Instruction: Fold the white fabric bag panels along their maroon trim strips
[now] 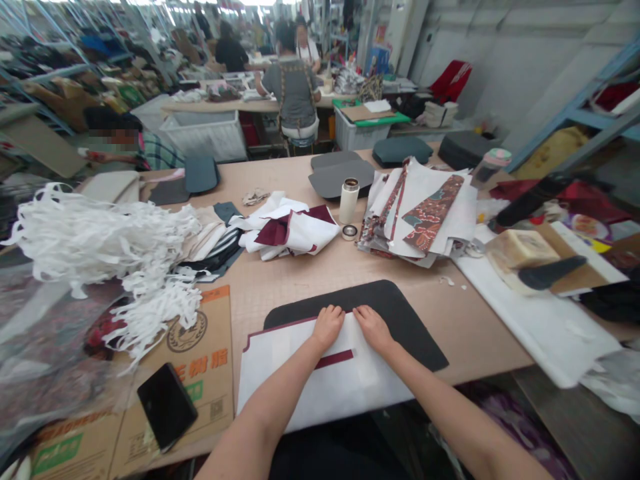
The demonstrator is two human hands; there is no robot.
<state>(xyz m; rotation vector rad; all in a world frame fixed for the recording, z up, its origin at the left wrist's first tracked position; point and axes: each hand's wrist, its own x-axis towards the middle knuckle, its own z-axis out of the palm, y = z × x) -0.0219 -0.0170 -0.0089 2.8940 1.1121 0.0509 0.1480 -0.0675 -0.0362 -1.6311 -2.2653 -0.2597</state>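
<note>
Beyond the tabletop (480, 320), at twelve o'clock, seated people (297, 87) are seen in a workroom. On the tabletop's six o'clock side, a white sheet (280, 377) is laid, partly over a dark board (413, 330). The sheet's maroon edge (285, 325), on the side toward twelve, is touched by the left hand (329, 328) and the right hand (373, 329), which are set near each other with fingers curled; whether it is pinched from below cannot be told. From the hands, a flask (349, 201) is found at twelve o'clock and a phone (167, 407) at eight. For good work, it is judged, the edge should be pressed evenly from the middle toward nine and three o'clock, and kept straight.
</note>
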